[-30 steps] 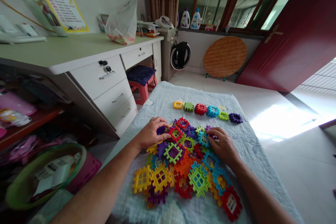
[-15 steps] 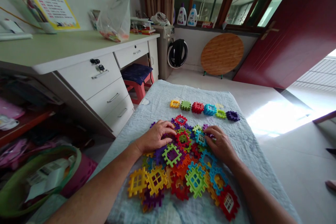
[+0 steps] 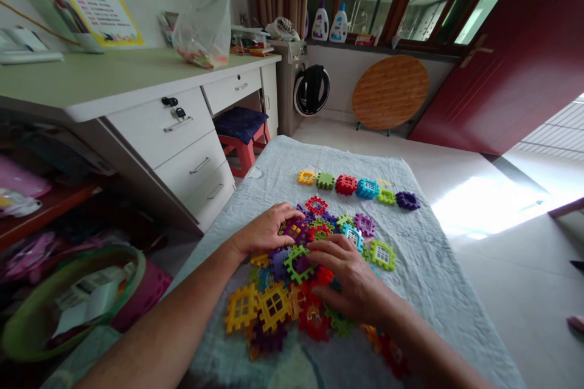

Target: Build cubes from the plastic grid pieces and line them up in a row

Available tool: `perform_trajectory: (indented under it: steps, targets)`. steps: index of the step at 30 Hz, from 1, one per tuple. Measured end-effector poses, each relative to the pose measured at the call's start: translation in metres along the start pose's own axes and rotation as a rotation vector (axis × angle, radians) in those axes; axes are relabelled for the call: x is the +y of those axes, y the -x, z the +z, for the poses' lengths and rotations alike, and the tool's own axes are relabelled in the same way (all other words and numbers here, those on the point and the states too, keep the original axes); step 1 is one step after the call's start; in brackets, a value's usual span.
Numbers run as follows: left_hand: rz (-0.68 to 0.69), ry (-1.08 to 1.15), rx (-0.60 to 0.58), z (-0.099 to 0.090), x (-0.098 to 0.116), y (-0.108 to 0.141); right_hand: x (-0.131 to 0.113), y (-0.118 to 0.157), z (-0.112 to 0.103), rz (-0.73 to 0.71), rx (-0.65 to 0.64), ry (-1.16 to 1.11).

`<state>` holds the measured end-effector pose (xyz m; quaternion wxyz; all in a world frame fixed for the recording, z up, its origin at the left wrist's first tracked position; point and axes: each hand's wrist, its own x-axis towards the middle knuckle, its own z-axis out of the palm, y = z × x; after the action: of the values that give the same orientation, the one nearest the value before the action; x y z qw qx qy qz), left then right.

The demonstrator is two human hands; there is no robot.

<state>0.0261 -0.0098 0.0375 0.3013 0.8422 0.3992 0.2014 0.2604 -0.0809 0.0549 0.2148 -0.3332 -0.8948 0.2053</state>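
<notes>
You have a block row [image 3: 366, 189] set beyond the pile [image 3: 301, 264], which lies loose under your half-curled left hand [image 3: 269, 228] and loosely spread right hand [image 3: 349, 273], grips unclear.

From head height, one camera looks forward and down onto nearby plastic pieces [image 3: 301, 264].
</notes>
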Motion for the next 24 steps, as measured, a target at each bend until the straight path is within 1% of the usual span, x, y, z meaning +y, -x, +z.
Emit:
perform_trajectory:
  steps: [2,5,8,11,17,24]
  targets:
    - [-0.012,0.03,0.026,0.001,0.001,0.001,-0.001,-0.002,0.005,0.014,-0.031,0.009]
    - [-0.045,0.161,0.066,0.003,0.0,0.003,0.001,-0.003,0.007,0.037,-0.058,0.016]
    - [-0.1,0.339,0.117,0.006,-0.002,0.004,0.003,-0.003,0.007,0.045,-0.052,0.026]
    - [-0.148,0.478,0.145,0.007,-0.004,0.004,0.004,-0.002,0.007,0.052,-0.035,0.029]
    - [-0.186,0.519,0.196,0.009,-0.007,0.005,0.008,0.001,0.008,0.071,-0.009,0.02]
    - [-0.203,0.534,0.25,0.008,-0.012,0.006,0.01,0.003,0.003,0.05,-0.049,-0.005]
